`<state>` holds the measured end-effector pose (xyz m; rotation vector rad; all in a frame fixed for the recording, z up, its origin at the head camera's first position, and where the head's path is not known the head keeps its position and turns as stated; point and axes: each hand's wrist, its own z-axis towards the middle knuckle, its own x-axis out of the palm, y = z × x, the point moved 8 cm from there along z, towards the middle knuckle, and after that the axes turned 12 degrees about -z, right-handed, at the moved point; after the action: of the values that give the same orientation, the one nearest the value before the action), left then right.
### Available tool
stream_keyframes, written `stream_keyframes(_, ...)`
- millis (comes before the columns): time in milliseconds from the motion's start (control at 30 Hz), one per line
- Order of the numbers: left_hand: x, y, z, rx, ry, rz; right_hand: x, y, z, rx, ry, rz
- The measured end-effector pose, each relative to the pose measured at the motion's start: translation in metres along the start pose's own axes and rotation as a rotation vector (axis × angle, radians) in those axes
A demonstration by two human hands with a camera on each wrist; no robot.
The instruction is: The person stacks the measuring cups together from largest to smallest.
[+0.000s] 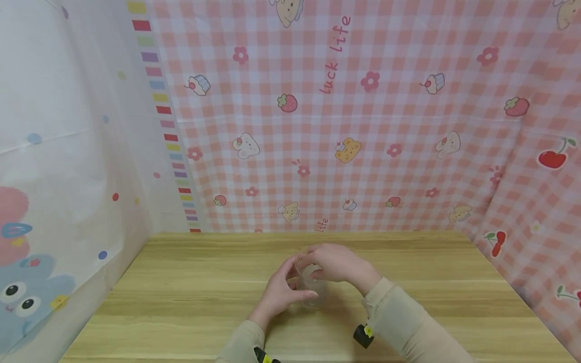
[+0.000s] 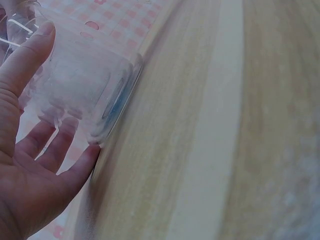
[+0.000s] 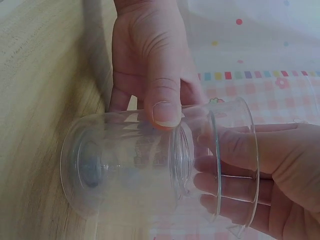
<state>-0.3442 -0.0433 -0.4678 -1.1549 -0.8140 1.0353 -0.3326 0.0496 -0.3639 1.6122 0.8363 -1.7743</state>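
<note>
A clear glass beaker [image 3: 115, 170] with faint printed marks stands upright on the wooden table. My left hand [image 1: 281, 292] holds it round the side, the thumb across the near wall. In the left wrist view, that hand's fingers [image 2: 60, 145] spread along the beaker [image 2: 80, 75] near its base. From above, my right hand [image 1: 338, 264] reaches to the mouth. A smaller glass beaker [image 3: 182, 155] appears nested within the larger one. The right hand's thumb and fingers [image 3: 235, 187] pinch near its rim; overlapping glass blurs the exact contact.
The wooden table [image 1: 190, 282] extends round the hands. A pink checked cloth [image 1: 317, 126] hangs behind it and also on the right. A white dotted cloth [image 1: 81, 166] with cartoon figures hangs on the left.
</note>
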Motion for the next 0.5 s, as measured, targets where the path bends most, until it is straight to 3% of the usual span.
stream_keyframes(500, 0.0001, 0.0015, 0.0010, -0.004, 0.004, -0.008, -0.0035, -0.0009, -0.0060, -0.006, -0.066, 0.013)
